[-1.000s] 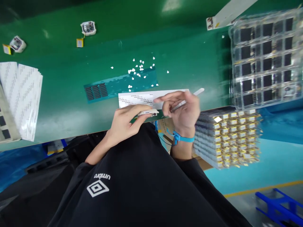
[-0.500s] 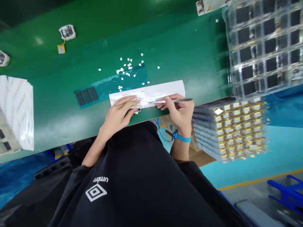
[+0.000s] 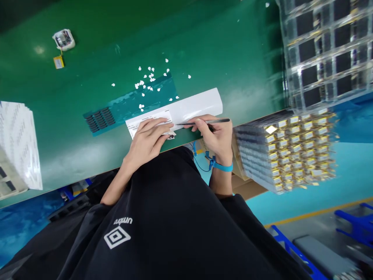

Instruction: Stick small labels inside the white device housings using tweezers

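Observation:
Metal tweezers (image 3: 217, 121) are pinched in my right hand (image 3: 217, 136), their tips at the printed part of a white label strip (image 3: 201, 104). That strip lies at the near edge of the green table. Fingers of my left hand (image 3: 148, 140) rest over the strip's left part, the thumb and index finger at a small white piece with dark details (image 3: 170, 135). What that piece is, I cannot make out. Beyond the strip, several small white round pieces (image 3: 150, 79) are scattered, some on a teal sheet (image 3: 128, 105) that holds rows of black pads (image 3: 100, 119).
A white device (image 3: 64, 39) with a yellow battery (image 3: 58, 62) sits at the back left. White sheets (image 3: 21, 140) are stacked at the left. Clear trays (image 3: 317, 54) stand at the right, above a stack of trays with batteries (image 3: 294, 147).
The view has shifted, so the table items appear further left. The tweezer tips have moved slightly left along the strip. Both hands keep nearly the same pose.

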Demonstrator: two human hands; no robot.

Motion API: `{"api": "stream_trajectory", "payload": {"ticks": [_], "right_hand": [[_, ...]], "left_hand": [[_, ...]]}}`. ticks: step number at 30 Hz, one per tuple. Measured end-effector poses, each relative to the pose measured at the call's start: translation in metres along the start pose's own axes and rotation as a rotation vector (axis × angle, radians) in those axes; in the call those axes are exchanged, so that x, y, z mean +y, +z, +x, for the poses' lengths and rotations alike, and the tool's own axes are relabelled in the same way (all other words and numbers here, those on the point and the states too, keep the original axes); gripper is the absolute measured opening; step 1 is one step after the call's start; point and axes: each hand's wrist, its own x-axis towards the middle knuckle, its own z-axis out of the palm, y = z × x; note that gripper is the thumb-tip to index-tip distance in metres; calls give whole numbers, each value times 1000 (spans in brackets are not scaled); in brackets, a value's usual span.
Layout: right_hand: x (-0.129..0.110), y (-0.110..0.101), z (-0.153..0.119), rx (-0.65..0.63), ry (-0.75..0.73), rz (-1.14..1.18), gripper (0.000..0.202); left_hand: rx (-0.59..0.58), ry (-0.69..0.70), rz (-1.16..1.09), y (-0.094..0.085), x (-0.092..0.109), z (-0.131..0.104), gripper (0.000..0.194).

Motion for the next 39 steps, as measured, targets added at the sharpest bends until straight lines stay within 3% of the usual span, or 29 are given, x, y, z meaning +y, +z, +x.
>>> {"api": "stream_trajectory", "payload": {"ticks": [8, 12, 15, 17, 21, 27, 39], "right_hand": [[5, -7, 3, -42, -18, 100, 29], [5, -5, 3, 108, -7, 217, 39], [-6, 7, 3, 244, -21, 276, 44], [-19, 19, 4, 311, -29, 311, 45], [-46, 40, 7, 327, -56, 398, 40], [-60, 53, 10, 133, -99, 479, 30], [-67, 61, 9, 143, -101, 350, 30]], "left_hand": [[43, -20, -23, 4, -4, 0, 22], [153, -43, -125, 0, 7, 1, 19], [336, -213, -333, -9, 22, 5, 17], [396, -340, -485, -15, 30, 10, 17], [362, -432, -723, -26, 36, 16, 16], [229, -412, -936, -36, 44, 7, 37], [283, -421, -856, -39, 53, 1, 39]]}}
